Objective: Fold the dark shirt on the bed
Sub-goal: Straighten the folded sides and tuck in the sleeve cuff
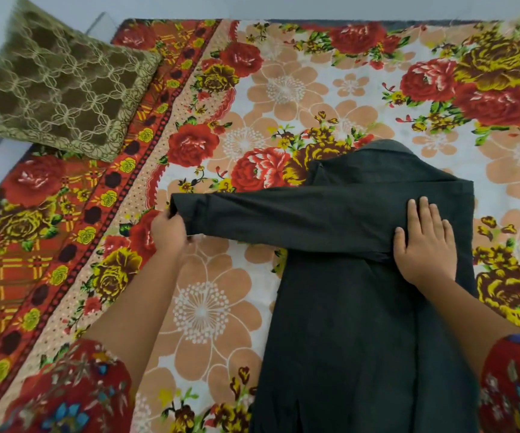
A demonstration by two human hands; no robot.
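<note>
The dark shirt lies lengthwise on the flowered bed sheet, collar at the far end, its right side folded in. One long sleeve stretches out to the left across the body. My left hand grips the cuff end of that sleeve, fingers curled round the cloth. Fingers straight and spread, my right hand presses flat on the shirt near the shoulder, at the root of the sleeve.
An olive patterned cushion lies at the bed's far left corner. The sheet's red-and-orange border runs down the left side. A pale wall stands beyond the bed's far edge.
</note>
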